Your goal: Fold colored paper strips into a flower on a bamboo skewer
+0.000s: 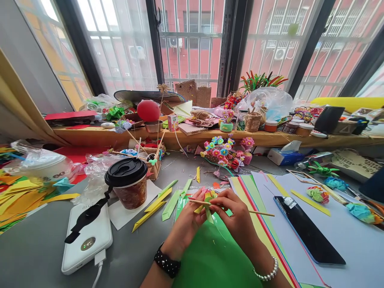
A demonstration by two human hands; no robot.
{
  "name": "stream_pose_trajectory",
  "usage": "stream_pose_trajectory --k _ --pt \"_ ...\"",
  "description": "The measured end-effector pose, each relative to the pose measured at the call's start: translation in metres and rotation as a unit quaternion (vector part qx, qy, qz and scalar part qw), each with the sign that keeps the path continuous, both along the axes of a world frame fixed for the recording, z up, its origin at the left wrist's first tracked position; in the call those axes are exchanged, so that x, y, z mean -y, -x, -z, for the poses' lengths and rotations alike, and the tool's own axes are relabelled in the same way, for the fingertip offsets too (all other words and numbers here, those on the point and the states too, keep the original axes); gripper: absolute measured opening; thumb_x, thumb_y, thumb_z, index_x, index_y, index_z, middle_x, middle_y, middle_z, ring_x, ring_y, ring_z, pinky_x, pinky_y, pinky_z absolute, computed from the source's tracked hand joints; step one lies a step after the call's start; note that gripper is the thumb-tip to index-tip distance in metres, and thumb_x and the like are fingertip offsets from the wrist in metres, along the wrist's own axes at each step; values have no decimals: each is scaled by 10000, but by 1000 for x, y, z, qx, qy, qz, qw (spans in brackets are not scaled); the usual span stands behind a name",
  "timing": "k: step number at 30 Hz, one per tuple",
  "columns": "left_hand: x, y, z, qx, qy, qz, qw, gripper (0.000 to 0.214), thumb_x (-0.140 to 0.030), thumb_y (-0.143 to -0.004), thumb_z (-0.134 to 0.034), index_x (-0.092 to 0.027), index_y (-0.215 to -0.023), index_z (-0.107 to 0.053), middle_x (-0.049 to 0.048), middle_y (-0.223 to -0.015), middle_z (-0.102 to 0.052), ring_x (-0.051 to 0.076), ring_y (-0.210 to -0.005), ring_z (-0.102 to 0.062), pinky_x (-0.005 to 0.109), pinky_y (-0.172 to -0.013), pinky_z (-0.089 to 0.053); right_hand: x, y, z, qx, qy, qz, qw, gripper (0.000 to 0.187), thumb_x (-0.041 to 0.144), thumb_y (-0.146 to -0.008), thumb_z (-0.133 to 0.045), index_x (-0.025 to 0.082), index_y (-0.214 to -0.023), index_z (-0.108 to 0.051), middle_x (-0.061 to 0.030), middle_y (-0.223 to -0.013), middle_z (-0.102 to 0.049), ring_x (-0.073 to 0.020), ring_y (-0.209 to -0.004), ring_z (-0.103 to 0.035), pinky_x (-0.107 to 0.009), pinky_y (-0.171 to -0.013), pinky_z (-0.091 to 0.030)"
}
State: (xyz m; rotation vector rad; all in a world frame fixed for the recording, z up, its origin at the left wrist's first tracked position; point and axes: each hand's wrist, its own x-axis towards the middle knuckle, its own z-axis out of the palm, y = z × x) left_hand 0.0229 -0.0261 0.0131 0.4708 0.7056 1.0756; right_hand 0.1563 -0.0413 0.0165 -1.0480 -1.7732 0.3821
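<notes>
My left hand (186,224) and my right hand (237,214) meet over a green paper sheet (210,256) near the table's front edge. Together they pinch a small folded paper flower (208,197) of yellow, green and pink strips, which sits on a thin wooden stick (258,213) that juts out to the right. Both hands have their fingers closed on the flower and stick. A black band is on my left wrist and a bead bracelet on my right.
A lidded paper cup (129,183) and a white power bank (87,239) stand at the left, with folded yellow and green strips (162,202) between. A dark phone (309,230) lies on stacked coloured paper (264,224) at the right. Paper flower bouquets (223,154) and clutter fill the window ledge.
</notes>
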Motion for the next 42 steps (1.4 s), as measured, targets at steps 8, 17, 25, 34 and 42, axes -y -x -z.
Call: stream_pose_trajectory --k 8,17,25,34,42 --pt "4 -4 -11 7 -2 2 1000 309 -172 -806 -536 -162 -1114 -510 34 -848 -637 71 -596 -601 162 -556 -498 1 1 3 21 -17 33 999 106 167 -813 -502 180 -757 -590 -41 -760 -542 -166 -702 -544 -287 -604 -473" --pt "0 3 -4 -32 -19 42 998 375 -216 -771 -587 -191 -1130 -483 15 -816 -635 97 -613 -614 205 -592 -490 -1 0 5 28 -24 22 999 101 149 -812 -494 174 -740 -560 -43 -760 -521 -166 -710 -529 -282 -607 -463" --pt "-1 3 -4 -76 -27 66 995 284 -322 -765 -581 -194 -1010 -515 0 -768 -615 110 -615 -614 201 -566 -472 -2 0 7 39 -25 1 999 103 135 -822 -472 181 -754 -532 -46 -771 -511 -170 -728 -521 -276 -610 -459" --pt "-1 1 -7 -121 -33 21 992 370 -285 -764 -585 -182 -1103 -483 35 -897 -624 107 -640 -606 214 -572 -483 -2 -2 0 8 20 -4 1000 99 203 -791 -550 177 -695 -554 -12 -711 -514 -119 -592 -521 -207 -465 -425" --pt "-2 -1 1 -114 -65 40 991 398 -392 -767 -558 -187 -1104 -501 45 -864 -630 139 -703 -613 239 -599 -494 -2 -3 -4 6 73 15 997 88 151 -729 -608 172 -653 -567 2 -681 -518 -120 -594 -525 -216 -495 -432"
